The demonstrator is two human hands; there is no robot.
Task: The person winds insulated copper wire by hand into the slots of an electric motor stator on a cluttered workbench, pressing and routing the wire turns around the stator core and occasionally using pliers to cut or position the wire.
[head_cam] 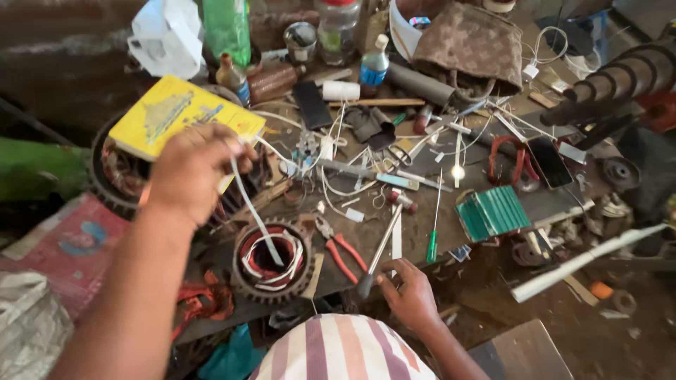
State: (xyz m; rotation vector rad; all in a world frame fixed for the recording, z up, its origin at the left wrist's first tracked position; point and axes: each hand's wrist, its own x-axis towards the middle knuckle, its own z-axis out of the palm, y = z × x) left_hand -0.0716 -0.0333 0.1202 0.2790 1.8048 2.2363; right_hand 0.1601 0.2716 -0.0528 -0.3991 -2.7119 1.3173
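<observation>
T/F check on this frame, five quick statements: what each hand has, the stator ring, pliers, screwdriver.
1. The left hand pulls a white strip up from the motor stator. True.
2. The right hand holds the red-handled pliers. False: it grips the dark handle of a metal-shafted tool; the pliers lie on the bench beside the stator.
3. The stator holds red windings. True.
4. The green-handled screwdriver is in the left hand. False: it lies loose on the bench, right of the right hand's tool.
5. The yellow book lies beyond the left hand. True.
</observation>
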